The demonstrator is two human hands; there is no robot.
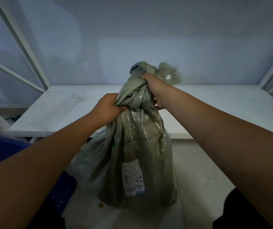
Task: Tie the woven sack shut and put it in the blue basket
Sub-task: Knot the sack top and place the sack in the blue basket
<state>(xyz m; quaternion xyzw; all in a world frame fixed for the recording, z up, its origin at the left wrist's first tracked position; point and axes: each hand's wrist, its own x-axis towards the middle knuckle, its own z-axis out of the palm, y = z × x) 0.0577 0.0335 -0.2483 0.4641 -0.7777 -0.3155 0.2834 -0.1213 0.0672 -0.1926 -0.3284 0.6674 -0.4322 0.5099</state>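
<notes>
Glossy, seemingly plastic-woven sack (140, 146)

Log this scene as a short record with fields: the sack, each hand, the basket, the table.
sack: grey-green, woven, upright in front of the table, neck twisted into a knot
left hand: grips the gathered neck below the knot
right hand: grips the neck at the knot
label: white, on the sack's front
basket: blue, lower left, the sack not in it
table: white, behind the sack

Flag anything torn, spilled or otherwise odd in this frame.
Only the woven sack: its frayed end beyond the knot, by the right hand, has loose fibres sticking out and a pale spot, perhaps a hole. Nothing looks spilled.
</notes>
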